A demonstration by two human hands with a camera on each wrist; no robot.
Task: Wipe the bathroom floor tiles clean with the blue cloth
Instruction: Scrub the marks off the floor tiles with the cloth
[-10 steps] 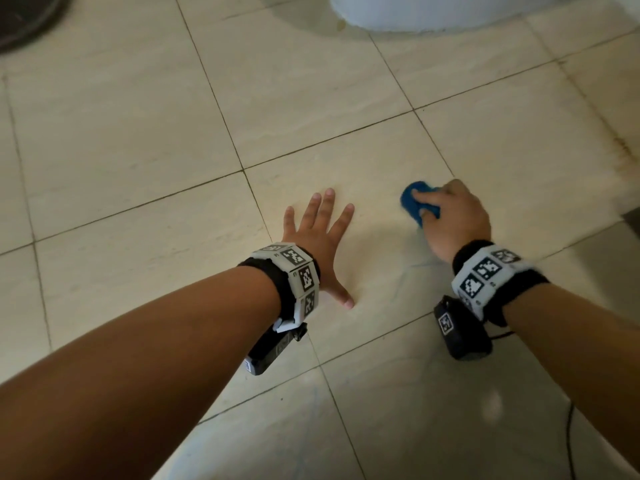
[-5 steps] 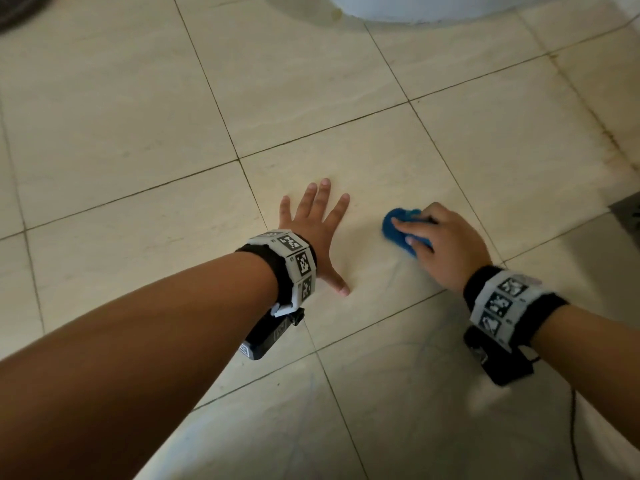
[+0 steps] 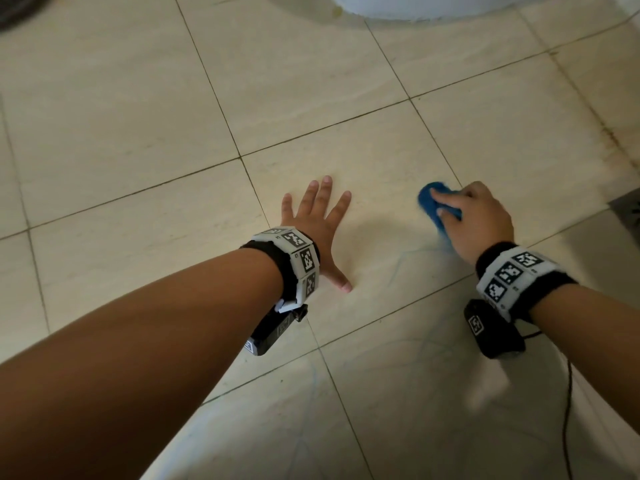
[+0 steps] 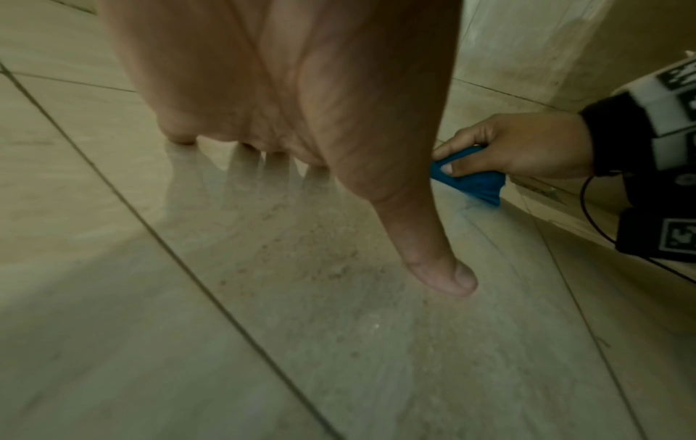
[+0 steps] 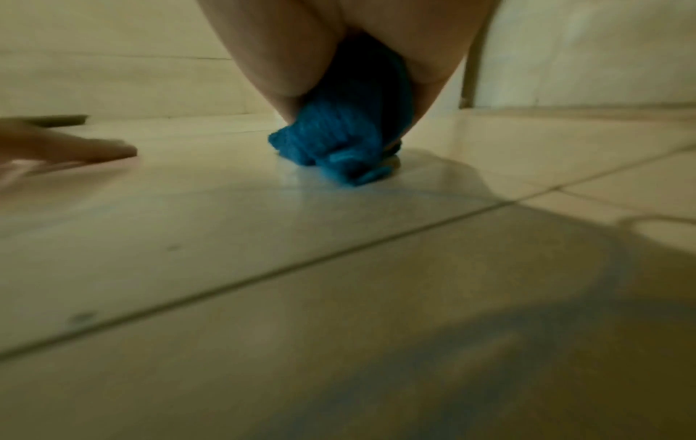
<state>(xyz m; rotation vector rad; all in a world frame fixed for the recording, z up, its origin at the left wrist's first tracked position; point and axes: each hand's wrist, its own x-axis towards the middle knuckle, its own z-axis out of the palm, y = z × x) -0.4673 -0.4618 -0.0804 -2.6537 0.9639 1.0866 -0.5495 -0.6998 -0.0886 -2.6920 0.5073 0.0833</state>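
My right hand (image 3: 474,216) grips a bunched blue cloth (image 3: 429,202) and presses it down on the beige floor tiles (image 3: 363,161), near a grout line. The wrist views show the same cloth (image 5: 339,148) squeezed under my curled fingers and touching the tile, and the cloth (image 4: 471,175) pinched by thumb and fingers. My left hand (image 3: 318,223) lies flat on the same tile, fingers spread and thumb out, a hand's width left of the cloth. Faint blue streaks mark the tile (image 3: 412,254) below the cloth.
A white rounded fixture base (image 3: 415,5) stands at the top of the head view. A dark floor drain (image 3: 630,209) sits at the right edge, with stained grout (image 3: 609,133) above it. A black cable (image 3: 568,393) trails from my right wrist.
My right hand has swept the cloth: toward me and left half a second ago, now back to the right and slightly away. The left hand has stayed flat in place.
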